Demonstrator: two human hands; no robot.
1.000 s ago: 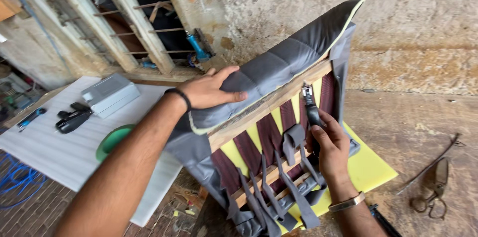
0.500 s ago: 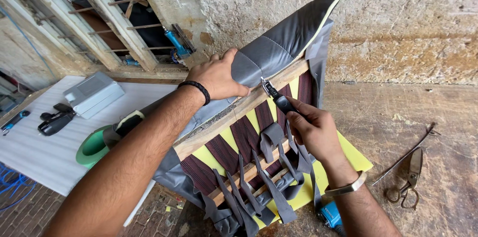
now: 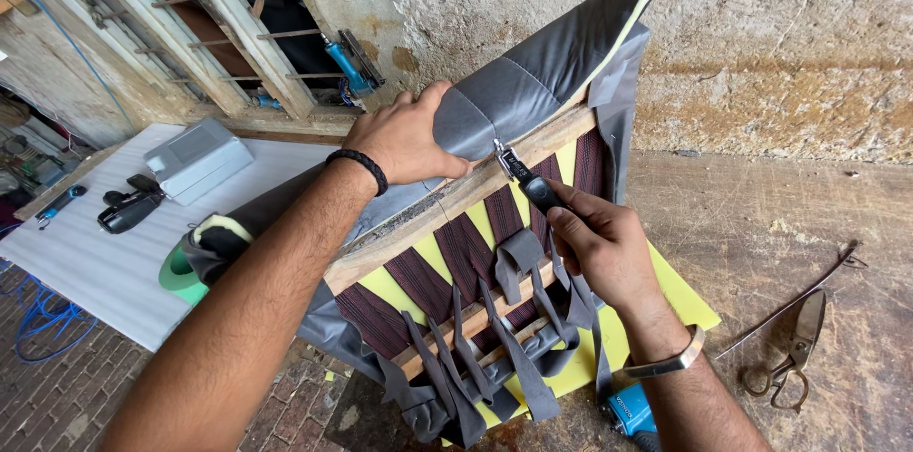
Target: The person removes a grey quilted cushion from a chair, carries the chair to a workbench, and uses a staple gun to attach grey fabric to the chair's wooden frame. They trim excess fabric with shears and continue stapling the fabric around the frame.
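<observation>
An upholstered seat panel [image 3: 556,57] stands tilted with its back toward me, showing a wooden frame [image 3: 447,210], dark webbing straps and yellow foam. My left hand [image 3: 404,138] presses the grey cover fabric down over the frame's top rail. My right hand [image 3: 599,243] grips a small black hand tool [image 3: 528,184] whose metal tip touches the fabric edge on that rail, right beside my left thumb. Loose grey straps [image 3: 504,347] hang from the lower part of the frame.
Large metal scissors [image 3: 794,347] lie on the concrete floor at right. A blue power tool [image 3: 628,414] sits under my right wrist. At left, a white sheet [image 3: 105,271] carries a grey box [image 3: 195,157], black tools and a green roll [image 3: 181,276]. A barred window is behind.
My left hand slid along the top rail toward the tool. My right hand brought the tool's tip up against the fabric edge. My view shifted right and closer.
</observation>
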